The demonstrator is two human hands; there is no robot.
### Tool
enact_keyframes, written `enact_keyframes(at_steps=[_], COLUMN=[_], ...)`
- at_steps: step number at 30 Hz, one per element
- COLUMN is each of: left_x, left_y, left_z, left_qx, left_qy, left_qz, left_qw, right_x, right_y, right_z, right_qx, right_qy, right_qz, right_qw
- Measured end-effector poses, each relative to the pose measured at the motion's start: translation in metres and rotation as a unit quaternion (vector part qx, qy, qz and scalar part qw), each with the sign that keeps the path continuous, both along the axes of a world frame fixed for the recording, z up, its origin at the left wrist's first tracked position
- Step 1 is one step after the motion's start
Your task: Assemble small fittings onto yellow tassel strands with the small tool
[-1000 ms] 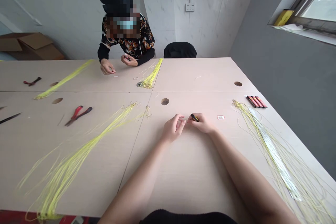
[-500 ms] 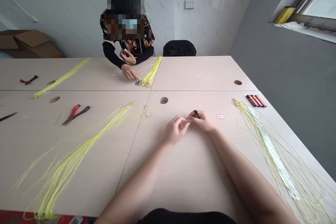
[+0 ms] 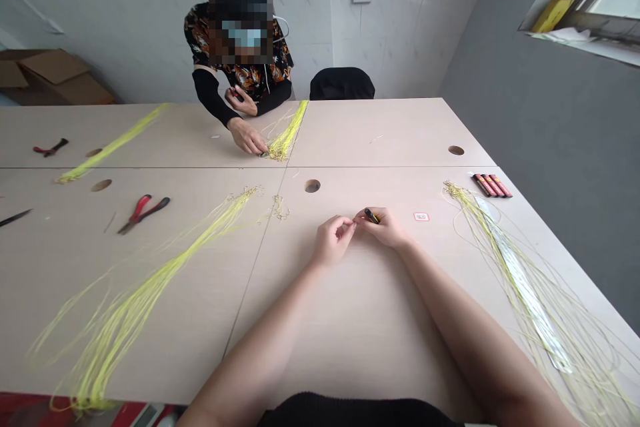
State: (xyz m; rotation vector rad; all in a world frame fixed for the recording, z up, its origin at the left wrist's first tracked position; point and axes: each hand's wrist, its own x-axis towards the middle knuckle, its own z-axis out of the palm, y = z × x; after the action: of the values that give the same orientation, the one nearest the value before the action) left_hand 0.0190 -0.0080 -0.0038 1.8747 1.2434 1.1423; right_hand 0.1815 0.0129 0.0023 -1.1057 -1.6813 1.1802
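Observation:
My left hand (image 3: 334, 239) is closed in a pinch near the middle of the table; whatever lies between its fingertips is too small to make out. Touching it at the fingertips, my right hand (image 3: 384, 227) is wrapped round a small black and yellow tool (image 3: 371, 216). To the left, a bundle of yellow strands (image 3: 165, 277) with small metal ends runs diagonally. On the right, paler yellow strands (image 3: 480, 227) lie over and beside a metal ruler (image 3: 525, 287). A small red-edged label (image 3: 421, 217) lies right of my right hand.
Red-and-black pliers (image 3: 143, 215) lie at left, near a dark pointed tool (image 3: 15, 217). Red cylinders (image 3: 492, 185) lie at right. Across the table (image 3: 380, 133), a person (image 3: 245, 77) touches another yellow bundle (image 3: 287, 137). Round holes (image 3: 313, 186) pierce the tabletop.
The view has shifted slightly. My hands remain together, with the left fingertips drawn closer together and the tool tilted more. The person opposite has moved a hand slightly against the yellow bundle.

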Motion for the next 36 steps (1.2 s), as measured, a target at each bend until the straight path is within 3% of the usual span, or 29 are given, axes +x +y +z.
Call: enact_keyframes(at_steps=[8, 36], left_x=[0.0, 0.0], left_y=[-0.001, -0.002], left_z=[0.002, 0.003], left_qx=[-0.023, -0.02], left_qy=[-0.003, 0.023], left_qz=[-0.01, -0.015], left_qw=[1.0, 0.999], right_x=[0.003, 0.0], right_y=[-0.002, -0.004], right_z=[0.005, 0.008], right_qx=[-0.042, -0.027], right_qy=[-0.006, -0.026], right_qz=[-0.018, 0.007], right_qw=[0.999, 0.999])
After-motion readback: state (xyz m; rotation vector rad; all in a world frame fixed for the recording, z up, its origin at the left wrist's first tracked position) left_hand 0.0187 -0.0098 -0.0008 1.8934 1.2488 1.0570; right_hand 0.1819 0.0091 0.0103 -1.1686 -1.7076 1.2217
